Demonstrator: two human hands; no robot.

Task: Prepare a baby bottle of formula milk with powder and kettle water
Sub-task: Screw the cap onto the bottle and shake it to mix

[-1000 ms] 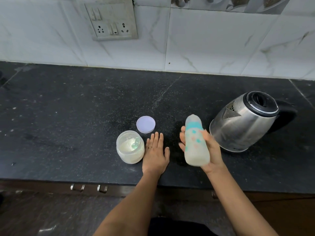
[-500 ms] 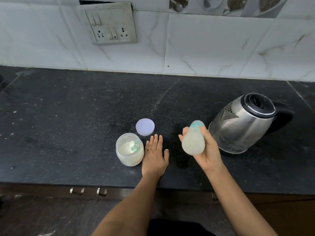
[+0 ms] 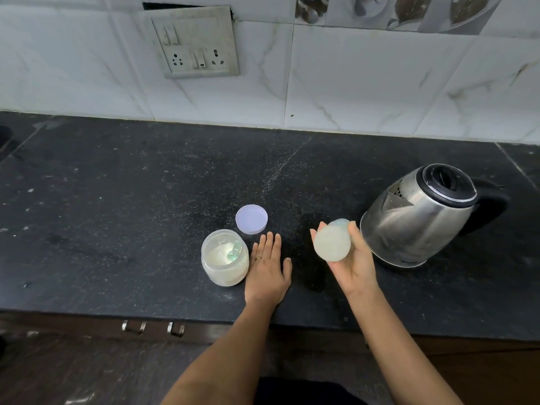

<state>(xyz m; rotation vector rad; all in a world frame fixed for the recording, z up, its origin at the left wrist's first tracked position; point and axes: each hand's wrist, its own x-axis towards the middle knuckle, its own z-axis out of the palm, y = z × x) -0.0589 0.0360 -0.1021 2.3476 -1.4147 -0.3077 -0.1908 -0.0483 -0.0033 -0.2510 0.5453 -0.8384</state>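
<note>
My right hand [image 3: 355, 268] grips the baby bottle [image 3: 332, 244] above the counter, tipped so that its round milky base faces the camera; the teal top end is mostly hidden behind it. My left hand [image 3: 267, 268] rests flat on the black counter, fingers straight, right beside an open jar of white powder [image 3: 225, 258] with a pale green scoop inside. The jar's round lilac lid [image 3: 251, 219] lies just behind the jar. A steel kettle [image 3: 420, 214] with a black lid and handle stands to the right of the bottle.
The black stone counter [image 3: 117, 214] runs to a white tiled wall with a switch and socket plate [image 3: 194, 43]. Its front edge is close to my arms, with drawer handles [image 3: 153, 328] below.
The bottle has tipped from nearly upright with its side showing to base-on toward the camera, in the same right-hand grip. My left hand stays flat on the counter.
</note>
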